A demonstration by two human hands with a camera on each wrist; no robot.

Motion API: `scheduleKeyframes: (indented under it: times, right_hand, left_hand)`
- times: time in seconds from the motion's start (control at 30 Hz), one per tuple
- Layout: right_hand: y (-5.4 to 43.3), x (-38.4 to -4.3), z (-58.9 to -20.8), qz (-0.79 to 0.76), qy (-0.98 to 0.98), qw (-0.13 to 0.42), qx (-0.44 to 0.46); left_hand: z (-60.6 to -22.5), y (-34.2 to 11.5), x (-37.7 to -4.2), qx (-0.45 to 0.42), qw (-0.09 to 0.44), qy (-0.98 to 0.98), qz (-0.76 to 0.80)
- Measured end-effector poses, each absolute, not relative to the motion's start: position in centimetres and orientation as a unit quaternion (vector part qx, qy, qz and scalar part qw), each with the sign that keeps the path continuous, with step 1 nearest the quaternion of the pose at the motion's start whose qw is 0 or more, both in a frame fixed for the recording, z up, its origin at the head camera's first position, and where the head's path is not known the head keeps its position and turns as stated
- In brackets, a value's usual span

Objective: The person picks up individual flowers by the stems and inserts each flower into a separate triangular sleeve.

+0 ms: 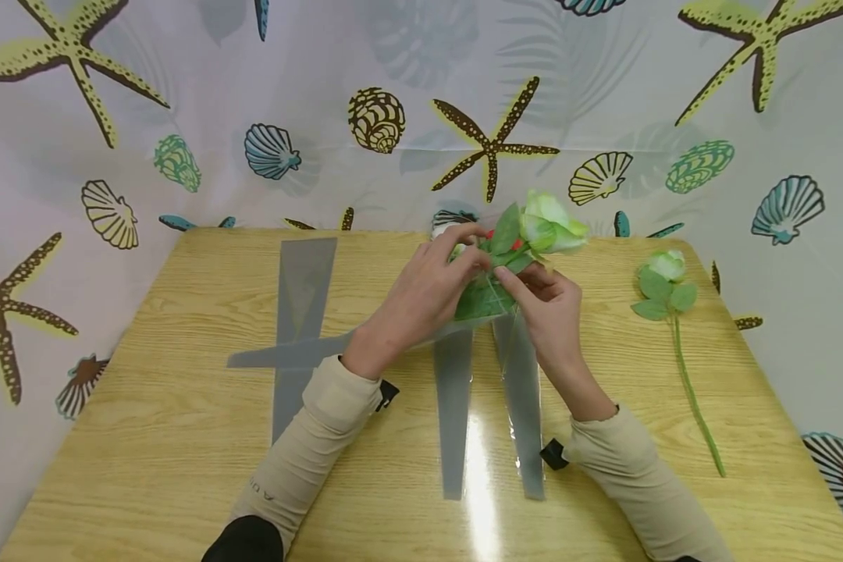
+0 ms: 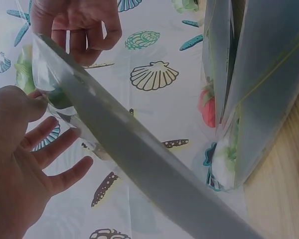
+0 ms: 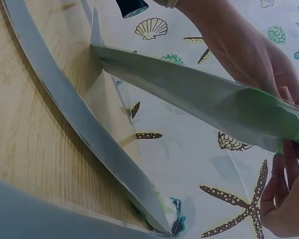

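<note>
A white-green artificial rose stands between both hands, its head above the mouth of a tapered, see-through grey flower sleeve. Green leaves show through the sleeve's wide end, and its narrow end points left across the table. My left hand pinches the rim near the leaves with thumb and forefinger; in the left wrist view its other fingers are spread. From the right, my right hand pinches the rim with thumb and fingertips. In the right wrist view the leaves show green inside the sleeve.
Another white-green rose lies bare on the table's right side. Two sleeves lie beneath the hands, with a red bloom and a whitish one at their far ends. One more sleeve lies left. A shell-printed cloth hangs behind.
</note>
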State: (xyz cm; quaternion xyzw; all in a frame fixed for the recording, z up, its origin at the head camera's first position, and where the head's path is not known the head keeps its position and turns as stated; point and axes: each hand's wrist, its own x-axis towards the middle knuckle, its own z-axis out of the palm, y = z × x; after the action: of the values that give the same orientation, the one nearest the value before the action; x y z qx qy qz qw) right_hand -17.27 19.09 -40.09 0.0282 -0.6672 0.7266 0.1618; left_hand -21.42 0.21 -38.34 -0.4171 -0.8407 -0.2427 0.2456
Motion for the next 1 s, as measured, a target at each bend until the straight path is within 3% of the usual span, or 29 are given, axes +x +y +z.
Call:
scheduleKeyframes:
  times: [0.17, 0.57, 1.0]
  right_hand:
    - [18.9, -17.2, -40.1, 0.737, -0.654, 0.165, 0.030]
    - [19.5, -17.1, -40.7, 0.675, -0.728, 0.113, 0.040]
    - [20.6, -17.2, -39.9, 0.556, -0.827, 0.020, 0.083]
  left_hand:
    - [-38.4, 0.2, -21.4, -0.417, 0.256, -0.836, -0.247]
    - [-38.5, 0.2, -21.4, -0.422, 0.259, -0.835, -0.241]
    - [-38.5, 0.2, -21.4, -0.428, 0.252, -0.830, -0.251]
